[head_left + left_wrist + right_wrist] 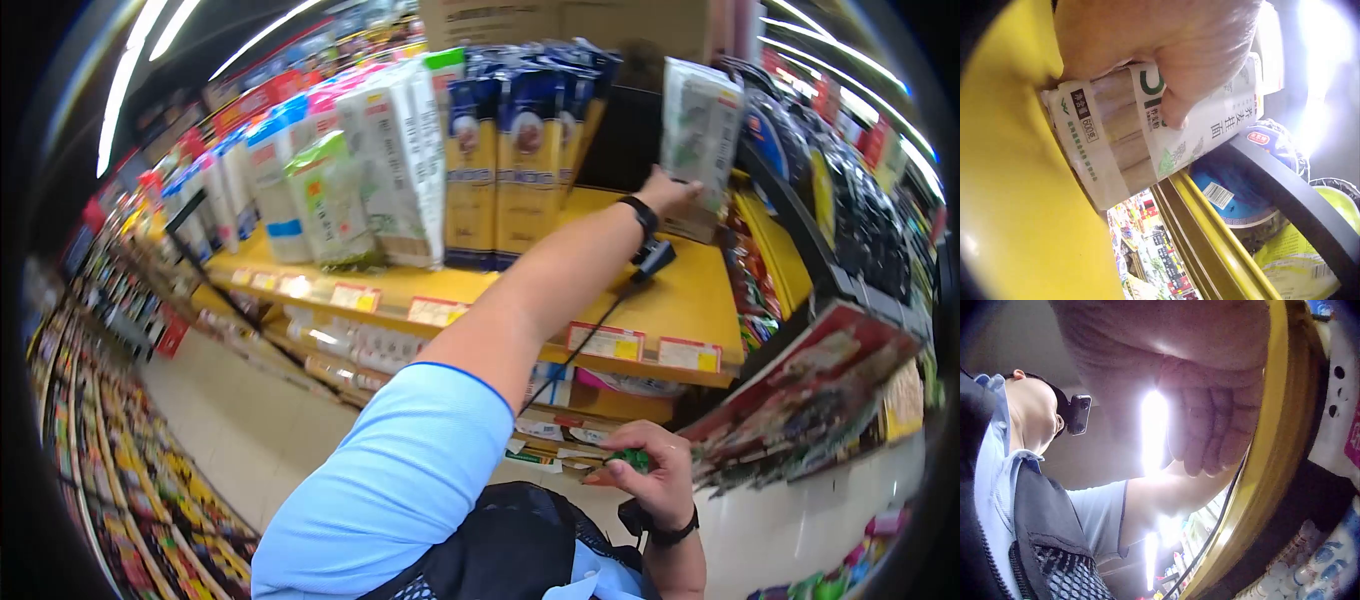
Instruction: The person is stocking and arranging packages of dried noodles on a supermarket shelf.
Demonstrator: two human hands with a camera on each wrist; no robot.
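Observation:
The left hand [672, 196] reaches across to the right end of the shelf and grips a white noodle package [700, 130]. In the left wrist view the hand [1179, 56] lies over the package [1129, 134], thumb bent against its printed face, the other fingertips mostly hidden. The package is upright in the head view, its lower end at the yellow shelf board. Below the shelf front, the right hand [655, 470] hangs with loosely bent fingers. A green patch shows between its thumb and fingers; in the right wrist view nothing is visible in the hand [1210, 394].
Blue-and-yellow noodle packs [528, 165] and white packs [392, 160] stand along the yellow shelf [590, 330]. A dark side rack with a red poster [800, 370] borders the right. Bowl-shaped packages [1235, 181] sit beyond a black bar. Lower shelves hold more goods.

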